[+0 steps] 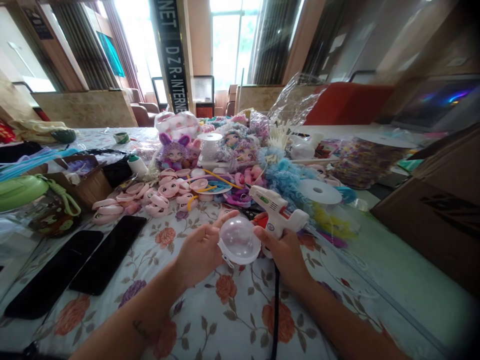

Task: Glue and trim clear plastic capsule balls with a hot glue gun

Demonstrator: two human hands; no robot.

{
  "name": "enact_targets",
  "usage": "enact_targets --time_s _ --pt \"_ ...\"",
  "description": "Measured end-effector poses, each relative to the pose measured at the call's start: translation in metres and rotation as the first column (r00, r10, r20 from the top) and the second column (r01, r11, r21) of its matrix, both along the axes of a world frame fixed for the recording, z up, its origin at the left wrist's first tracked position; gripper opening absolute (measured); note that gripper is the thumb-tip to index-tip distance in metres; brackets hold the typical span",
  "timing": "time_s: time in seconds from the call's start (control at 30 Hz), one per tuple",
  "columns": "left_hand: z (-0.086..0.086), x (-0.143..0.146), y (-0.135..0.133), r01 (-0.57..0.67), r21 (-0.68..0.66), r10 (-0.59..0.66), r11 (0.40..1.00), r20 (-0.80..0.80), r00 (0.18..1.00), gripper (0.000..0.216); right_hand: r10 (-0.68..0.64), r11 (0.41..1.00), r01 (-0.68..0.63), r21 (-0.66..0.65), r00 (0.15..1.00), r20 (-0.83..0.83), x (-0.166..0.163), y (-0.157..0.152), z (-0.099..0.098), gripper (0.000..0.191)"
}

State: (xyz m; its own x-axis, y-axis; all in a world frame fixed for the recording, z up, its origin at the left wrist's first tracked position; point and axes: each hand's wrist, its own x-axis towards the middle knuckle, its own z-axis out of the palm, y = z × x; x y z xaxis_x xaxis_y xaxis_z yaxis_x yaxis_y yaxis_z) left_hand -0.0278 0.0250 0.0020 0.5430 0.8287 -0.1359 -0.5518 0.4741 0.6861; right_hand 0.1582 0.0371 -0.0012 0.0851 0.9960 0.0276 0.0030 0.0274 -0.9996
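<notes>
Head view, looking down over a table [232,320] covered in a floral cloth. Just below the centre of the frame, the left hand [200,252] grasps a clear plastic dome [239,240], thumb across its top edge and fingers cupped behind it. The right hand [287,252] touches the dome from the 3 o'clock side and is clenched around the grip of a white glue gun [277,210], whose nozzle points up toward 10 o'clock; its black cord [275,310] runs down toward 6 o'clock between the forearms. At 9 o'clock from the hands, two black phones [108,255] lie side by side on the cloth. Toward 11 o'clock, a scatter of pink doll faces [165,192] sits near a purple-haired doll [173,152]. At 12 o'clock stands a white spool [210,145] among more doll heads. Toward 1 o'clock lie blue curly hair [287,177] and a flat white disc [318,192]. Far at 9 o'clock sits a green lid [20,192], beside a cardboard box [88,182]. At 3 o'clock, the edge of a large brown carton [431,215] fills the right side. Bright windows show beyond the table, at 12 o'clock.
</notes>
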Motion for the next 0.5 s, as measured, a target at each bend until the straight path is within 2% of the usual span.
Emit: enact_targets --time_s 0.13,0.2,0.5 --pt "-0.0004 0.0013 -0.0010 -0.019 0.172 0.052 0.985 -0.195 0.979 0.090 -0.003 1.000 0.003 -0.002 1.000 -0.017 0.0008 -0.0002 0.0018 0.051" --pt "0.0001 0.0012 -0.0004 -0.011 0.209 0.064 0.978 -0.251 0.966 0.094 -0.005 1.000 0.005 0.019 1.000 -0.001 0.0019 -0.0001 0.0028 0.051" --pt "-0.0026 -0.0064 0.0064 -0.013 0.272 0.086 0.962 -0.259 0.962 0.089 -0.004 0.992 -0.004 0.126 0.998 0.057 0.0019 -0.0044 0.0076 0.044"
